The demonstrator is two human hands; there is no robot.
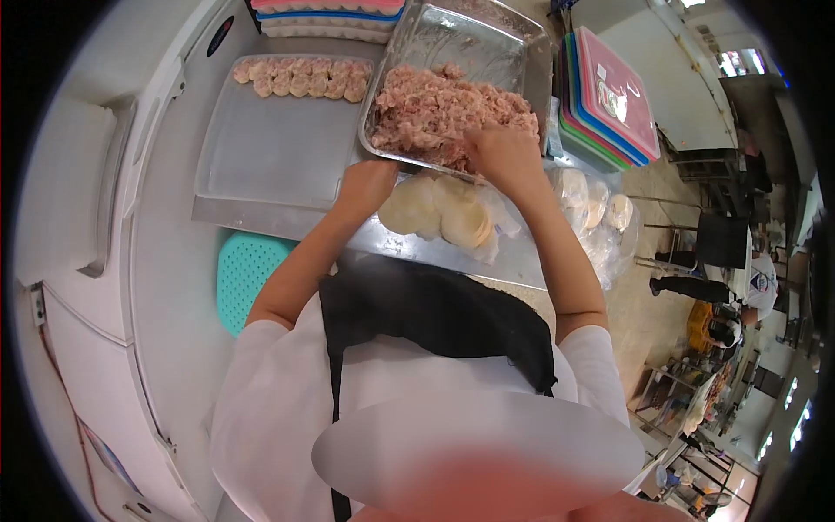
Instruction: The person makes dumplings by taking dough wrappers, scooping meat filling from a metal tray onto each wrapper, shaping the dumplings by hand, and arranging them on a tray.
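Note:
My left hand [370,184] is closed at the near left corner of the deep metal pan [366,132], beside a stack of round, pale dough wrappers [439,209]. Whatever its curled fingers hold is hidden. My right hand [506,157] reaches over the pan's near rim, its fingers bent down at the edge of the ground meat [444,109]. Its fingertips are out of sight, and I cannot make out what they hold. Left of the pan lies a translucent plastic tray [270,143], with rows of filled dumplings [304,76] along its far end.
Stacked coloured lids [613,100] stand right of the pan. Bagged wrappers [587,204] lie below them. More filled trays [330,19] are stacked at the back left. A turquoise perforated stool [248,278] is under the table's left edge. Another person [757,287] is far right.

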